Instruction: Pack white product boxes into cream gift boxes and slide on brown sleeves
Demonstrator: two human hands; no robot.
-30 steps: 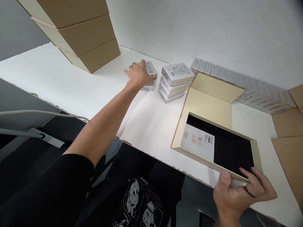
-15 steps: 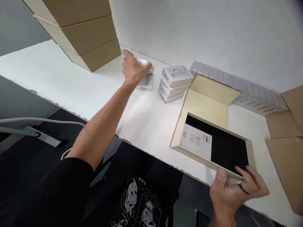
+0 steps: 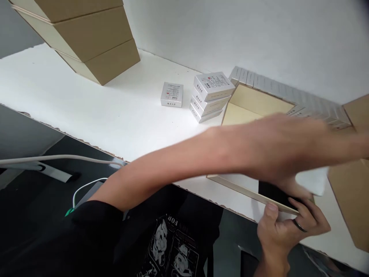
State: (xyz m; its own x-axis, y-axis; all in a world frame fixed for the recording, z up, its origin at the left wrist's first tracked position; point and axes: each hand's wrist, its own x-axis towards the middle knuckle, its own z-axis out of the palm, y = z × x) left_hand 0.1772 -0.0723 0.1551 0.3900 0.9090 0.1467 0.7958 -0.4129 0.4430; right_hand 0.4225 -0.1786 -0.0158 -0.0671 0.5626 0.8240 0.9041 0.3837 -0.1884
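Note:
My left hand [image 3: 288, 148], blurred by motion, is over the right part of an open beige gift box [image 3: 240, 186]. It is closed on a small white carton [image 3: 313, 181], whose edge shows below the hand. My right hand [image 3: 291, 231], with a dark ring on one finger, pinches the near wall of the gift box at its right end, thumb outside and fingers by the rim. Black lining [image 3: 272, 188] and part of a pale printed surface show inside; the left arm hides the rest.
A stack of silver cartons [image 3: 211, 96] stands left of the gift box's raised lid. A single silver carton [image 3: 172, 95] lies further left. Large brown boxes [image 3: 95, 46] are stacked at the far left. A row of silver cartons [image 3: 276, 94] lines the wall.
My left hand has taken the upper carton from the two-carton pile and carried it right, over the gift box. My right hand keeps its grip on the gift box's wall.

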